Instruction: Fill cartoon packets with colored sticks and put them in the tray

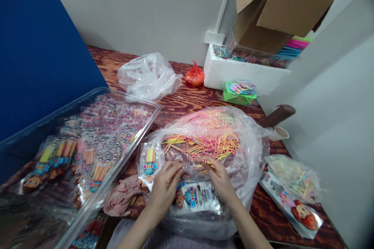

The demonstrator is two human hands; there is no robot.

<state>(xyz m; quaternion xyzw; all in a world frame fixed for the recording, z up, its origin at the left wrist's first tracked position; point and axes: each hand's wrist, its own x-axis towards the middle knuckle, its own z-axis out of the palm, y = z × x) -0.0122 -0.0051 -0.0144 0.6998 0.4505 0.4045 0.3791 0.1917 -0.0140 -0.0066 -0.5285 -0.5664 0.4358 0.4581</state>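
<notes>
My right hand (217,177) is closed around a small bunch of thin pink and yellow sticks (208,163), their ends showing between the fingers. To its left, my left hand (165,186) pinches what looks like the edge of a clear printed packet (181,182); the fingers partly hide it. Below both hands lie silver printed packets (201,198). Many loose sticks (216,144) fill the open clear plastic bag (251,151) just beyond my hands. A packet with yellow sticks (150,159) rests beside my left hand.
A large clear bin (146,120) of filled packets stands left, beside a pink cloth (122,196). Behind are a crumpled bag (150,76), a red bag (194,76), a green basket (238,95) and a foam box (245,72). A paper cup (279,134) and another stick bag (295,177) are right.
</notes>
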